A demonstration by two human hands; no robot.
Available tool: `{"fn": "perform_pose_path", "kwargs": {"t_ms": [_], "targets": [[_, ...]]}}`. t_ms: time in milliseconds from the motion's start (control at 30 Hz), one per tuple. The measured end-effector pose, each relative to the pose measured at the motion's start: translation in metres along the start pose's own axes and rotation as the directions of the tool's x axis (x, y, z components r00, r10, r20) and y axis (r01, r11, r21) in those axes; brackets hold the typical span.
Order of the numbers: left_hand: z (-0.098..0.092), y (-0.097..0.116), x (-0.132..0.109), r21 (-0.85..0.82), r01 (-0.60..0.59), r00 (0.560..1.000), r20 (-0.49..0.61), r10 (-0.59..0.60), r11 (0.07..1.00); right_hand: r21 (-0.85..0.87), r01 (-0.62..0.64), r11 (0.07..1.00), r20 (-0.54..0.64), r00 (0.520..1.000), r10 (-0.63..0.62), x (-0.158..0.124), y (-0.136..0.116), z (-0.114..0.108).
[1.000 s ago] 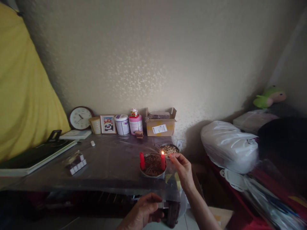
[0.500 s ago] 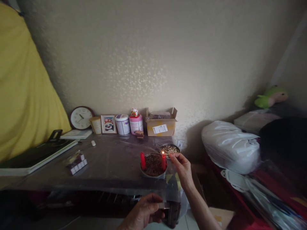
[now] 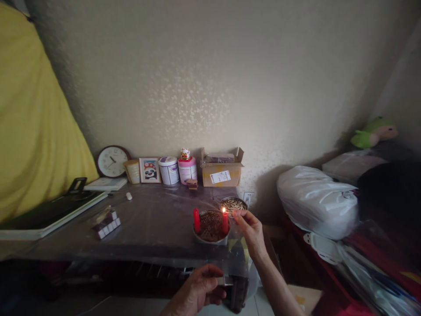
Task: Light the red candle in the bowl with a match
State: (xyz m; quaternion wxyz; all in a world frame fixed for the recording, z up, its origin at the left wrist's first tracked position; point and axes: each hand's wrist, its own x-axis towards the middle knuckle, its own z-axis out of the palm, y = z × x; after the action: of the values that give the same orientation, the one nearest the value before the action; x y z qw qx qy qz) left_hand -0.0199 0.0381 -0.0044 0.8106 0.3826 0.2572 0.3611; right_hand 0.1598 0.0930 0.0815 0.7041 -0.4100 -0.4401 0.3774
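Note:
My right hand [image 3: 249, 228] pinches a thin match, barely visible, at the top of the right red candle [image 3: 225, 223]. A small bright flame [image 3: 224, 210] burns there. The left red candle [image 3: 196, 220] shows no flame. Both candles stand upright in a round tin [image 3: 211, 239] filled with dark brown grains. Below the table's front edge, my left hand [image 3: 202, 285] is closed round a small matchbox [image 3: 225, 281]. Just behind my right fingertips lies a round dish [image 3: 234, 202] of loose matchsticks.
On the dark table [image 3: 154, 219] are a packet of small boxes [image 3: 107, 224], a wall clock [image 3: 113, 161], a framed panda picture [image 3: 150, 170], a white canister [image 3: 169, 171], a pink canister [image 3: 187, 169] and a cardboard box [image 3: 221, 173]. White bags [image 3: 315, 202] are at right.
The flame at the right candle looks slightly larger and brighter. Both hands stay almost in place; the view has shifted very slightly.

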Motion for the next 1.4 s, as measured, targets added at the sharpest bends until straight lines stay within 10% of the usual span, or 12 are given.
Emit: {"fn": "perform_pose_path", "kwargs": {"t_ms": [533,867,1067,1267,1400], "targets": [[-0.004,0.000,-0.001,-0.020,-0.010,1.000,-0.029,0.010,1.000,0.125,-0.038,0.991,-0.022,0.999,0.041,0.002,-0.006,-0.005],[-0.002,0.001,-0.001,-0.041,-0.008,0.999,-0.034,0.006,0.999,0.375,-0.053,0.925,0.079,0.997,0.025,0.018,-0.056,-0.053],[-0.005,-0.002,-0.001,-0.050,-0.001,1.000,-0.005,0.001,0.999,-0.230,0.048,0.972,-0.098,0.993,-0.072,0.029,-0.044,-0.090],[-0.004,-0.006,0.001,-0.057,0.000,1.000,-0.002,0.000,0.998,-0.058,0.189,0.980,-0.049,0.980,-0.192,0.024,-0.068,-0.107],[-0.002,-0.006,0.001,-0.068,-0.002,1.000,0.009,0.003,0.998,-0.578,0.104,0.809,-0.106,0.974,-0.201,0.027,-0.048,-0.114]]}}
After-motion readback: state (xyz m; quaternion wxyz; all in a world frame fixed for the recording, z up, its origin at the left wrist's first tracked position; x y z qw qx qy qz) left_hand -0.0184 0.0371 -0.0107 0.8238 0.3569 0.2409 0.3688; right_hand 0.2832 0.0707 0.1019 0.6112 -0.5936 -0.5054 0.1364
